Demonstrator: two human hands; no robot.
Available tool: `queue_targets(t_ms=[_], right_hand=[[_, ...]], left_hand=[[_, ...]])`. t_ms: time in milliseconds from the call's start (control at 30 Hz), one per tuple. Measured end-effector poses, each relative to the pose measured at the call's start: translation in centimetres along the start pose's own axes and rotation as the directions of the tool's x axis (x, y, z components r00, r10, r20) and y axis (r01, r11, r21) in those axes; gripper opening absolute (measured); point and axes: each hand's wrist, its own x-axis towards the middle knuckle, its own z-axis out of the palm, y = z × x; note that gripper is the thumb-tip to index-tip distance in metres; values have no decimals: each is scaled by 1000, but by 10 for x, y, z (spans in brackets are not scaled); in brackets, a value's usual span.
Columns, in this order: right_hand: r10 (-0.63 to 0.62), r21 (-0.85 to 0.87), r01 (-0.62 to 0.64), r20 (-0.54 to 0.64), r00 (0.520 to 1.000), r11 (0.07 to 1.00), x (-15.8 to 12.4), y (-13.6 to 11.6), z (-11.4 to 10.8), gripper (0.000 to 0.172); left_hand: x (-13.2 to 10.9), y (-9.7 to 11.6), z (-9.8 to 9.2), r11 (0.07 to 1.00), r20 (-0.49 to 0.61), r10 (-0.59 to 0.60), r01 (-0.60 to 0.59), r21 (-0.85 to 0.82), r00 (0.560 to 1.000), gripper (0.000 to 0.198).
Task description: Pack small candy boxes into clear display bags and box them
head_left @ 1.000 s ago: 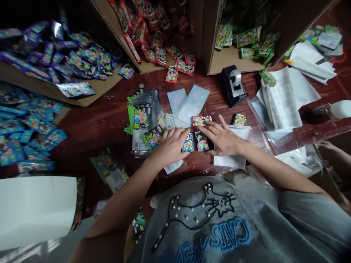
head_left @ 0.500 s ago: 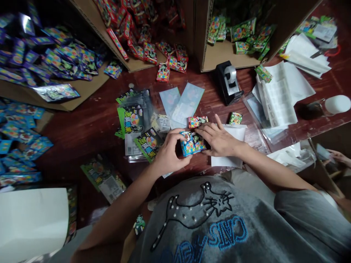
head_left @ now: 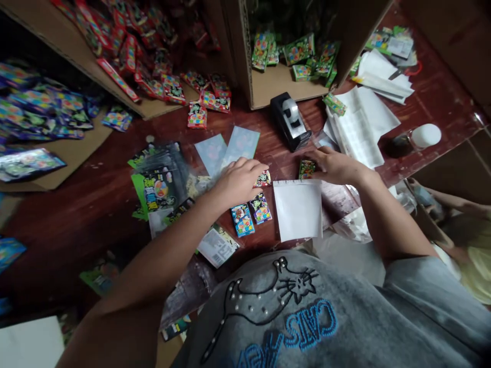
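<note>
My left hand [head_left: 238,180] is closed round the left end of a small red box [head_left: 264,178], with the thumb below it and the fingers above. Farther right, my right hand [head_left: 336,166] has its fingers and thumb on a small green box [head_left: 306,169], covering its right side. A blue box [head_left: 242,220] and a purple box [head_left: 261,208] lie side by side below my left hand. Between the hands and nearer my body lies a white sheet of paper [head_left: 298,212].
Large cartons hold many red boxes [head_left: 172,88], green boxes [head_left: 299,48] and purple packs [head_left: 46,102]. A black tape dispenser [head_left: 290,121] stands beyond my hands. Printed pouches [head_left: 159,184] are stacked at left. A white-capped bottle [head_left: 425,136] lies right. Another person's arm [head_left: 445,199] shows at right.
My hands have moved apart. The blue and purple boxes now lie uncovered. My left hand has gone to the red box, my right hand to the green one. The view has shifted right.
</note>
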Motion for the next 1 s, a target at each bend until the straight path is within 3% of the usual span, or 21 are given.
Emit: queue_targets(t_ms=[100, 200, 267, 333, 400, 467, 567, 633, 733, 867, 1000], right_hand=[[-66, 51, 67, -30, 997, 996, 5, 1, 9, 81], [-83, 23, 83, -18, 996, 996, 12, -1, 15, 91], [-114, -6, 114, -14, 993, 993, 15, -5, 17, 92], [-99, -45, 97, -33, 995, 994, 14, -9, 15, 92], [-17, -75, 8, -111, 994, 997, 9, -15, 11, 86], [67, -41, -80, -251, 966, 996, -1, -21, 5, 75], [61, 40, -50, -392, 918, 998, -17, -26, 3, 61], [-4, 49, 24, -372, 928, 999, -23, -26, 7, 57], [-115, 21, 124, -257, 960, 992, -21, -20, 17, 68], [-298, -59, 297, -7, 954, 953, -6, -17, 24, 90], [-338, -143, 349, 98, 936, 926, 9, -22, 20, 70]], left_hand=[[27, -3, 4, 1000, 34, -9, 9, -15, 999, 59], [31, -5, 5, 956, -133, -119, 78, -282, 984, 67], [27, -3, 6, 800, -186, -242, 87, -594, 952, 61], [20, 3, 11, 523, -130, -366, 88, -848, 921, 44], [11, 11, 19, 284, -49, -456, 93, -954, 889, 33], [2, 20, 28, 189, -19, -511, 91, -978, 859, 34], [-13, 33, 40, 209, -42, -557, 91, -974, 829, 38], [-22, 42, 46, 240, -59, -559, 94, -966, 827, 39], [-36, 58, 53, 300, -70, -482, 90, -950, 873, 34], [-52, 84, 65, 456, -6, -195, 85, -886, 981, 21], [-50, 102, 71, 694, -48, -14, -25, -719, 999, 17]])
